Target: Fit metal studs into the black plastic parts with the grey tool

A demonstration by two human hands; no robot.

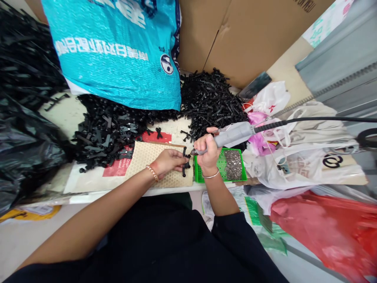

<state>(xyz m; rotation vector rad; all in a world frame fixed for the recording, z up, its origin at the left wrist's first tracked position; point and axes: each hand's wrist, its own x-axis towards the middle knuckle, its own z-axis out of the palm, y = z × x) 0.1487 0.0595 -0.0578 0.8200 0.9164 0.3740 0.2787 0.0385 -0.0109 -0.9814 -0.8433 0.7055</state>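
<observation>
My left hand [169, 163] pinches a small black plastic part [184, 163] above the right side of a tan honeycomb-patterned mat [159, 169]. Wrapped in my right hand [209, 151] is a grey electric screwdriver [235, 135], its cable running off to the right. The tool's tip points left and sits right by the black part; whether they touch I cannot tell. Under my right hand lies a green basket [244, 167] with many small metal screws [233, 165] in its right portion.
Piles of black plastic parts [212, 102] [103, 133] lie behind the mat. A blue printed bag [118, 59] stands at the back, before a cardboard box [224, 39]. Black plastic [29, 153] bulges at left. White bags [309, 157] and a red bag [330, 228] crowd the right.
</observation>
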